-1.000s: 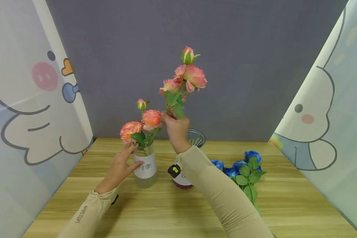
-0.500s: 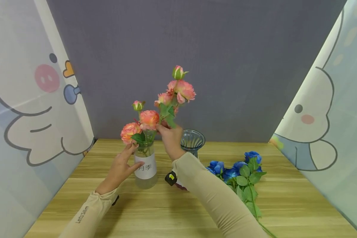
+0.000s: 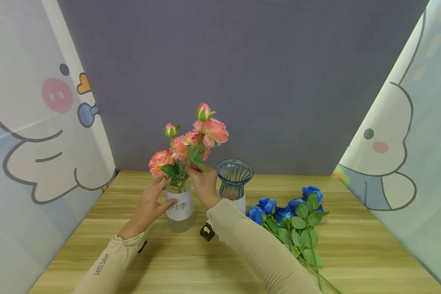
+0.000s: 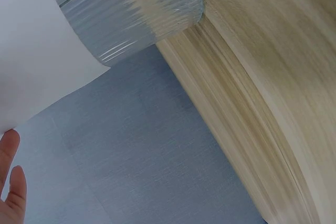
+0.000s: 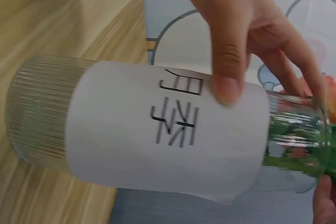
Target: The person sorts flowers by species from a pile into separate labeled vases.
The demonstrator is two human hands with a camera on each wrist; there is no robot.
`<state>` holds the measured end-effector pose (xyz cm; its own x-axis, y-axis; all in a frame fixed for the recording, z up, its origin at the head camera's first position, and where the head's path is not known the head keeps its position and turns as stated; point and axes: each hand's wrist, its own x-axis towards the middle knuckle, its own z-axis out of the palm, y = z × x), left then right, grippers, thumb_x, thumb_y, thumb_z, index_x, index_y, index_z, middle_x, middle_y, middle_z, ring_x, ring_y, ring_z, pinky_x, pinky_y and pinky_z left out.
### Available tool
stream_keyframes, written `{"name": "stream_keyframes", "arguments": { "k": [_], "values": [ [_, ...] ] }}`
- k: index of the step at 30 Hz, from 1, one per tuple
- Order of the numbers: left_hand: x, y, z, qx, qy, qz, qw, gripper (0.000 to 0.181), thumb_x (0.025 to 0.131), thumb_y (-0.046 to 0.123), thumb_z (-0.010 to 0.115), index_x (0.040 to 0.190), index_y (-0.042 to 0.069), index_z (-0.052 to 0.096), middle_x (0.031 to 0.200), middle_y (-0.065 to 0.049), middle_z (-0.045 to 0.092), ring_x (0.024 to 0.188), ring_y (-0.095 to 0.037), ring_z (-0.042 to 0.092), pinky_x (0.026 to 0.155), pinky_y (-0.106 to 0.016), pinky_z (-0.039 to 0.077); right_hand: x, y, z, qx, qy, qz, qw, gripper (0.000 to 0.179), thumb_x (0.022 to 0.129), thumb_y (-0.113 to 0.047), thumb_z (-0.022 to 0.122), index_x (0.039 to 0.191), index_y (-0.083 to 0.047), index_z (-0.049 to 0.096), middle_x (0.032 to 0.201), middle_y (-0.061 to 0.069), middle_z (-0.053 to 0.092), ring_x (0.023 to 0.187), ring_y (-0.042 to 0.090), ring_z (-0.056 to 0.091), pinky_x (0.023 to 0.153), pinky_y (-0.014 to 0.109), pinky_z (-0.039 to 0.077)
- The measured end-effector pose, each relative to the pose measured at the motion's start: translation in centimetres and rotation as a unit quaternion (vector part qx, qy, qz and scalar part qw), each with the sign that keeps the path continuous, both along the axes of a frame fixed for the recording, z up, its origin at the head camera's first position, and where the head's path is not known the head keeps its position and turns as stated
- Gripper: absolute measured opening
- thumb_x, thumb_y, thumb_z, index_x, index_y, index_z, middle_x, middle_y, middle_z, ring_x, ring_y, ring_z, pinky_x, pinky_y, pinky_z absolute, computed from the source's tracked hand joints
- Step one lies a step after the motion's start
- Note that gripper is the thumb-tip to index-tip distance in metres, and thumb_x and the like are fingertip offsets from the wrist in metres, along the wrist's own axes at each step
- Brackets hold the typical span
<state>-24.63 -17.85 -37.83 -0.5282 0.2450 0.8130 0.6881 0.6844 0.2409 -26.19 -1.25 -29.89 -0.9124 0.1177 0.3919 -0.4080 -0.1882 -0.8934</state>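
Flowers and vases, on wooden table (image 3: 161, 265), entered as follows.

Step in hand, as judged: bringing a second pink spray down to the mouth of the clear vase. The next move seems to call for you to keep the vase steady and guide the stem through the neck, clear of the stem standing there.

Clear vase (image 3: 181, 206): one, upright on the table, left of centre, with one white label (image 5: 126, 124) bearing two characters.

Left hand (image 3: 150, 204): one; your thumb lies on the label and your fingers reach the neck, holding the vase.

Right hand (image 3: 204, 185): one, just beside the vase mouth; your fingertips pinch the held pink spray (image 3: 214, 131) below its blooms. You cannot tell whether its lower end is inside the glass.

Held spray, heads: one bud, at least two open blooms; overlap hides the exact count.

Standing pink spray (image 3: 161, 163): in the clear vase; one bud, two open blooms.

Blue glass vase (image 3: 233, 181): one, upright, right of the clear one; no stems seen in its mouth, label partly covered by your sleeve.

Blue flowers (image 3: 284, 214): at least five blooms, at least two stems, lying at right.
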Motion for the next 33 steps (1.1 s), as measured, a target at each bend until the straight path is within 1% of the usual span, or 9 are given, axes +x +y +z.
{"name": "stream_keyframes", "arguments": {
  "k": [2, 6, 9, 13, 17, 20, 24, 29, 33],
  "values": [
    [0.0, 0.0, 0.0, 0.003, 0.001, 0.000, 1.0000, 0.074, 0.061, 0.002, 0.086, 0.127, -0.008, 0.054, 0.131, -0.035, 0.048, 0.115, -0.050, 0.050, 0.082, -0.066, 0.042, 0.1, -0.1, -0.3, -0.016, -0.006, 0.006, 0.9998, 0.020, 0.076, 0.012, 0.068, 0.096, 0.016, 0.067, 0.074, 0.011, 0.064, 0.068, 0.011, 0.058, 0.067, 0.028, 0.053],
    [0.1, 0.1, 0.0, 0.007, 0.002, 0.001, 1.0000, 0.073, 0.061, 0.001, 0.086, 0.126, -0.008, 0.055, 0.131, -0.034, 0.048, 0.115, -0.050, 0.049, 0.082, -0.066, 0.042, 0.3, -0.2, -0.7, -0.001, 0.012, -0.010, 0.9999, 0.019, 0.075, 0.014, 0.068, 0.094, 0.016, 0.067, 0.079, 0.016, 0.065, 0.072, 0.020, 0.063, 0.069, 0.030, 0.054],
    [0.1, 0.0, 0.0, 0.007, 0.003, 0.001, 1.0000, 0.073, 0.061, 0.001, 0.086, 0.126, -0.008, 0.055, 0.132, -0.034, 0.047, 0.116, -0.050, 0.049, 0.083, -0.066, 0.042, 0.5, -0.2, -0.9, 0.030, 0.038, -0.021, 0.9986, 0.016, 0.076, 0.012, 0.070, 0.092, 0.015, 0.067, 0.086, 0.021, 0.067, 0.079, 0.029, 0.067, 0.069, 0.031, 0.055],
    [0.3, 0.0, 0.0, 0.006, 0.003, 0.003, 1.0000, 0.073, 0.061, 0.001, 0.086, 0.126, -0.008, 0.056, 0.134, -0.033, 0.046, 0.117, -0.049, 0.049, 0.083, -0.067, 0.041, 0.8, 0.2, -1.1, 0.052, 0.091, -0.007, 0.9945, 0.027, 0.079, 0.011, 0.070, 0.105, 0.013, 0.064, 0.102, 0.025, 0.065, 0.087, 0.032, 0.067, 0.070, 0.028, 0.054],
    [0.4, 0.0, 0.0, 0.004, 0.005, 0.003, 1.0000, 0.073, 0.061, 0.002, 0.086, 0.126, -0.008, 0.055, 0.134, -0.033, 0.046, 0.116, -0.049, 0.049, 0.082, -0.066, 0.042, 0.8, 0.6, -1.2, 0.147, 0.144, -0.034, 0.9780, 0.010, 0.087, 0.002, 0.067, 0.087, 0.012, 0.067, 0.071, 0.019, 0.064, 0.059, 0.008, 0.056, 0.058, 0.020, 0.043],
    [0.4, 0.0, 0.0, 0.006, 0.006, 0.003, 1.0000, 0.073, 0.061, 0.002, 0.086, 0.126, -0.008, 0.055, 0.134, -0.034, 0.046, 0.116, -0.050, 0.049, 0.082, -0.066, 0.042, 0.8, 0.6, -0.9, 0.200, 0.134, -0.051, 0.9693, 0.030, 0.093, -0.006, 0.061, 0.067, 0.009, 0.064, 0.046, 0.004, 0.042, 0.046, 0.001, 0.030, 0.050, 0.021, 0.029],
    [0.4, -0.1, -0.1, 0.008, 0.005, 0.007, 0.9999, 0.073, 0.060, 0.002, 0.086, 0.126, -0.007, 0.055, 0.133, -0.034, 0.047, 0.115, -0.050, 0.050, 0.080, -0.066, 0.042, 0.7, 0.3, -0.5, 0.151, 0.093, -0.039, 0.9834, 0.029, 0.093, -0.004, 0.060, 0.066, 0.007, 0.062, 0.049, -0.006, 0.038, 0.046, 0.002, 0.031, 0.048, 0.021, 0.028],
    [0.4, 0.0, -0.1, 0.001, 0.008, 0.014, 0.9999, 0.073, 0.060, 0.003, 0.087, 0.125, -0.006, 0.055, 0.132, -0.032, 0.049, 0.112, -0.050, 0.052, 0.076, -0.064, 0.044, 0.2, -0.2, -0.3, 0.067, 0.093, -0.054, 0.9920, 0.016, 0.086, 0.002, 0.067, 0.071, 0.008, 0.065, 0.060, 0.004, 0.056, 0.054, 0.004, 0.043, 0.054, 0.020, 0.036],
    [0.4, 0.1, 0.0, -0.003, 0.011, 0.020, 0.9997, 0.073, 0.060, 0.002, 0.088, 0.125, -0.005, 0.055, 0.131, -0.034, 0.049, 0.106, -0.049, 0.056, 0.072, -0.062, 0.046, 0.0, 0.0, -0.4, 0.085, 0.091, -0.069, 0.9898, 0.021, 0.083, 0.001, 0.066, 0.064, 0.008, 0.063, 0.053, 0.009, 0.053, 0.048, 0.002, 0.039, 0.050, 0.020, 0.033]
  ]
}}
